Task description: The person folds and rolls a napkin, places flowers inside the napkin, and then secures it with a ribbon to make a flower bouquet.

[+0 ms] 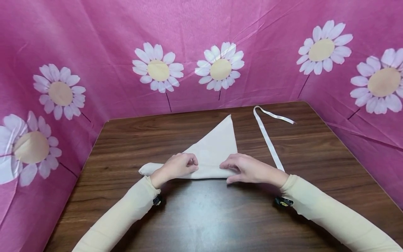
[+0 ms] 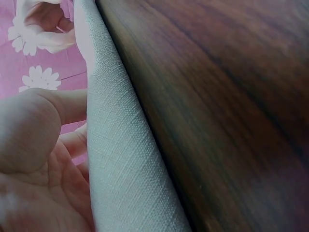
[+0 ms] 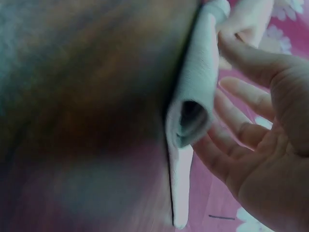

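Observation:
A cream cloth (image 1: 214, 147) lies on the table, its near edge rolled into a tube (image 2: 120, 140) and its far part flat, tapering to a point. On the left part of the roll rests my left hand (image 1: 179, 166), thumb and fingertips touching the fabric. My right hand (image 1: 247, 168) touches the roll's right end with loosely extended fingers. In the right wrist view that end shows a hollow opening (image 3: 193, 118), the fingers (image 3: 241, 116) lying along its far side. The roll's left tip (image 1: 146, 169) sticks out past the left hand.
A white ribbon (image 1: 267, 138) lies bent on the right side of the brown wooden table (image 1: 315, 147), partly hidden by the right forearm. Pink fabric with daisies (image 1: 189, 31) hangs behind the table and along both sides.

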A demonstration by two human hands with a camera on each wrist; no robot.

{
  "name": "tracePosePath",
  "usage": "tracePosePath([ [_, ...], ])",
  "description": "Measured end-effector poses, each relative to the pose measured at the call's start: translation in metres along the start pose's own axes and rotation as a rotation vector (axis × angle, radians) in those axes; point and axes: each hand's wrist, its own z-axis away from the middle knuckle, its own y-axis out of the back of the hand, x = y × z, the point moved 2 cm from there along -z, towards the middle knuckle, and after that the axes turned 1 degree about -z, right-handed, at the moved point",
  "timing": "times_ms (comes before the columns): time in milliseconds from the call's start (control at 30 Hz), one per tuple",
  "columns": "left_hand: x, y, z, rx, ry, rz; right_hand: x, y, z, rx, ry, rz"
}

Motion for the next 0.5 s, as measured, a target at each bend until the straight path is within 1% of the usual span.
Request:
tracePosePath([
  [67,0.0013,0.0007,0.0011,-0.002,0.02,0.003,-0.0028,-0.0035,-0.0007,-0.001,0.002,0.042],
  [233,0.0052,0.0012,0.0059,-0.014,0.086,-0.026,-0.0046,-0.0084,0.0015,0.006,-0.03,0.103],
  [300,0.0059,0.0011,0.0069,-0.019,0.083,-0.037,-0.004,-0.0096,0.0025,0.003,-0.041,0.122],
  [367,0.006,0.0008,0.0065,-0.01,0.014,-0.027,-0.003,-0.0101,0.0025,0.0,-0.053,0.133],
  [500,0.0096,0.0001,0.0046,0.002,-0.188,0.019,-0.0007,-0.0081,0.0004,-0.007,-0.069,0.122],
])
